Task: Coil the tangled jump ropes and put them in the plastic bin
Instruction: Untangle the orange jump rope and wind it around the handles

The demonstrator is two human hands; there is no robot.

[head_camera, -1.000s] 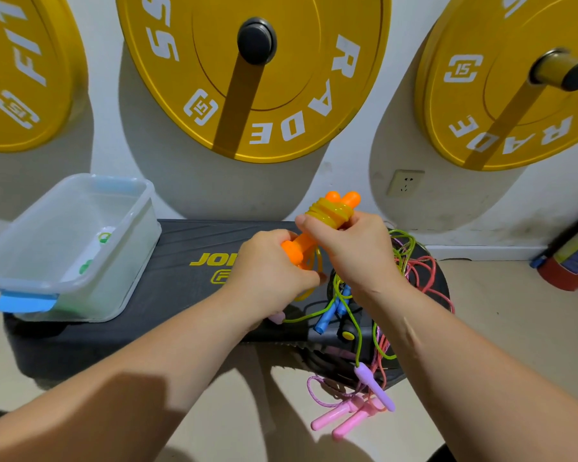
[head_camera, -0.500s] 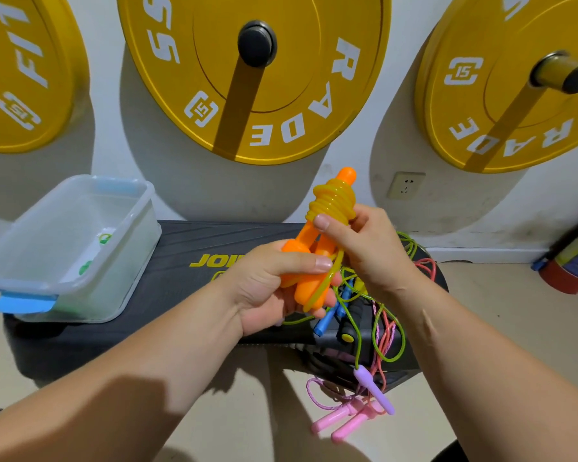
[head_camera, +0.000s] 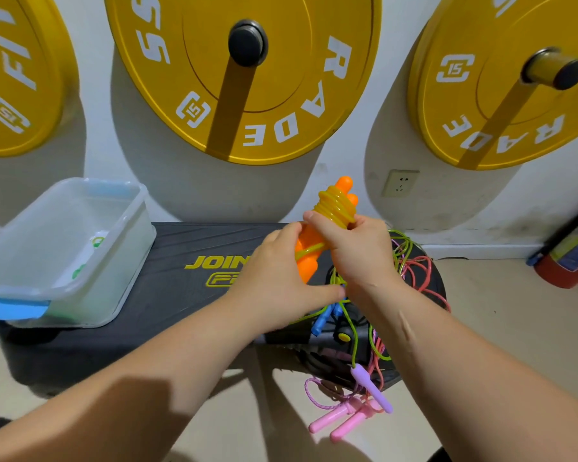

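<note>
Both hands hold an orange-handled jump rope [head_camera: 335,208] above the black step platform [head_camera: 167,288]. Its yellow cord is wound in tight loops around the two orange handles. My right hand [head_camera: 357,251] grips the wound bundle near its top. My left hand [head_camera: 281,278] is closed around the lower ends of the handles. A tangle of green, red and purple ropes [head_camera: 411,278] lies on the platform's right end. Blue handles [head_camera: 324,318] show under my hands. Pink handles [head_camera: 341,420] and a lilac handle [head_camera: 371,388] hang toward the floor. The clear plastic bin [head_camera: 124,235] stands at the left.
The bin holds something green and white on its bottom and has blue clips. Yellow weight plates [head_camera: 247,75] hang on the wall behind. A wall socket [head_camera: 400,183] is low on the wall. A red object [head_camera: 568,261] stands on the floor at the right.
My left hand turned over, from fingers facing me to its back facing me, and shifted right along the lower handles. The right hand kept its grip on the wound bundle.
</note>
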